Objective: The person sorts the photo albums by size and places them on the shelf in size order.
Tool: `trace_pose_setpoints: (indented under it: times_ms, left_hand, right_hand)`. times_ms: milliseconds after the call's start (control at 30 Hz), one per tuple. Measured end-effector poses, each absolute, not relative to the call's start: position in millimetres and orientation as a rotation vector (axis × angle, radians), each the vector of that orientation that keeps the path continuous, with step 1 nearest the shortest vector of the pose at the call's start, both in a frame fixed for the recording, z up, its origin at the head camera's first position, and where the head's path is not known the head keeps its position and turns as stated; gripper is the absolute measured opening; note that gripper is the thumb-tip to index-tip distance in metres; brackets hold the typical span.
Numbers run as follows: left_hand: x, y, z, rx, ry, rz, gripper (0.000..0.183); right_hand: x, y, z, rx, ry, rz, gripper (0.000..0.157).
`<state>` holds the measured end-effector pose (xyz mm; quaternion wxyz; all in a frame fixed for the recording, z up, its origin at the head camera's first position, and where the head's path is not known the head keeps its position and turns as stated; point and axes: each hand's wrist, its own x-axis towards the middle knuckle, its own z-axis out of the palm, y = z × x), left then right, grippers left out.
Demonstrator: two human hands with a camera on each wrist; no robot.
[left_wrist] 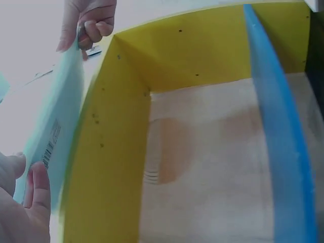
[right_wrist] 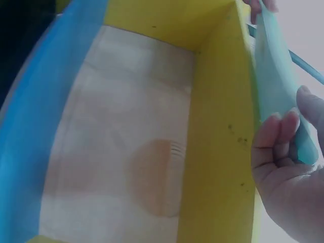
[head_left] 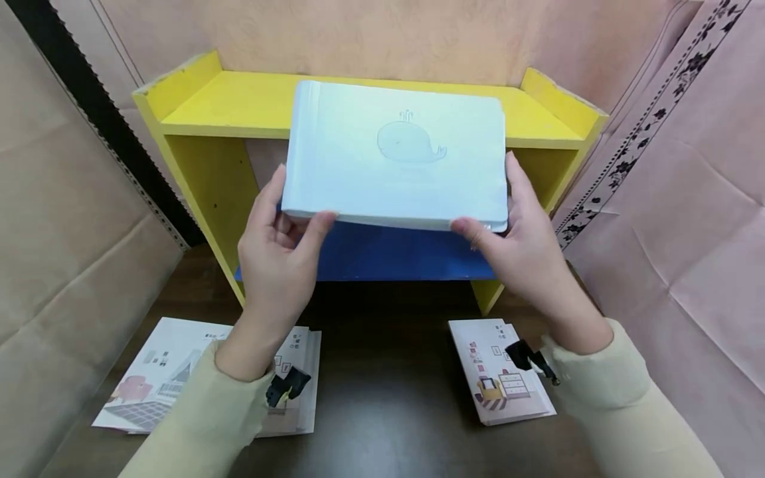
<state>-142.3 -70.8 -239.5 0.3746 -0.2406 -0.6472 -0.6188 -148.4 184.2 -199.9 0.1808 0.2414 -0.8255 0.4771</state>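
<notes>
A light blue book [head_left: 394, 156] with a whale drawn on its cover is held up in front of the yellow shelf [head_left: 251, 99]. My left hand [head_left: 281, 252] grips its lower left corner, thumb on the front edge and fingers behind. At the lower right corner my right hand [head_left: 520, 239] pinches it the same way. In the left wrist view a barcode [left_wrist: 49, 149] shows on the underside of the book, beside the shelf's top board. From the right wrist, my right hand [right_wrist: 288, 162] appears with fingers curled under the book's edge.
Below the yellow top lies a blue shelf board [head_left: 406, 255]. White booklets [head_left: 155, 372] lie on the dark table [head_left: 382, 398] at left, partly under my left sleeve. Another stack of booklets [head_left: 496, 372] lies at right. Pale curtains [head_left: 675, 232] hang on both sides.
</notes>
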Motion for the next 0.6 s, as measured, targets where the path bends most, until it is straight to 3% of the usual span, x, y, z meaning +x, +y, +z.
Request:
trace_pose_setpoints:
  times_ms: [267,500,600]
  left_hand:
    - [-164.4,-75.5,-203.0,-0.584,-1.692,-1.527,0.051]
    - [-203.3,-94.6,-205.2,-0.435,-1.990,-1.340,0.058]
    - [-212.2,-96.9,-207.5,-0.441,-2.034,-1.269,0.059]
  right_hand:
    - [-193.7,186.9,-181.9,0.599,-2.172,1.716,0.062]
    - [-222.7,185.9,-180.5,0.597,-2.191,1.683,0.043]
    - [-226.5,187.1,-182.5,0.579,-2.214,1.599,0.042]
